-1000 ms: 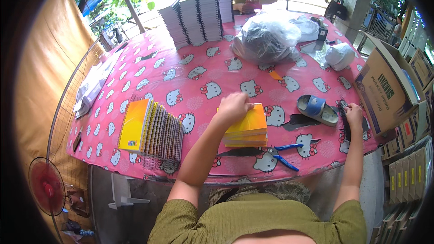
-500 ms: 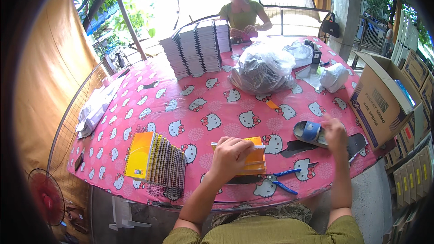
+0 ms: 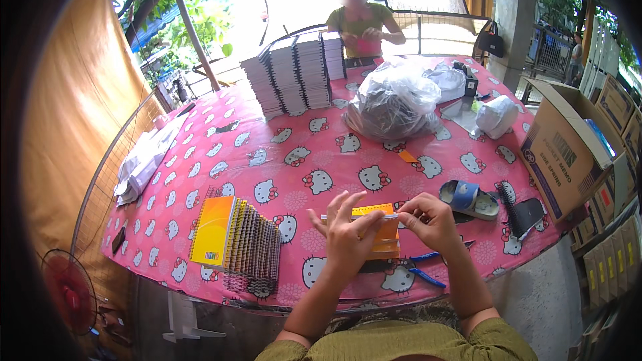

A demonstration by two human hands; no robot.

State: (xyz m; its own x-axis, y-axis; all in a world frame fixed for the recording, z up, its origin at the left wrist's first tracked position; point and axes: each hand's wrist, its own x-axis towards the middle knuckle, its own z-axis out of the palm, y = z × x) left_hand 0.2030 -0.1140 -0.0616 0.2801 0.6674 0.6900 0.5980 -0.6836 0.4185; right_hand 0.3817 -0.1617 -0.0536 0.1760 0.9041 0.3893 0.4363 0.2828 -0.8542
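My left hand holds a small orange notebook by its pale bound edge, with some of the fingers stretched out. At the right end of that edge, my right hand has thumb and forefinger pinched together; whatever is between them is too small to make out. More orange notebooks lie just beneath. Blue-handled pliers rest on the table close to my right wrist. Left of my hands stands a stack of spiral notebooks with yellow-orange covers.
A blue-and-grey slipper lies to the right, beside a black piece and black coils. A plastic bag and tall notebook stacks stand farther back. An open carton is at right. Across the table sits another person.
My right hand has come from beside the slipper to the notebook's right end. The left hand's fingers have spread. The person opposite has raised their hands a little.
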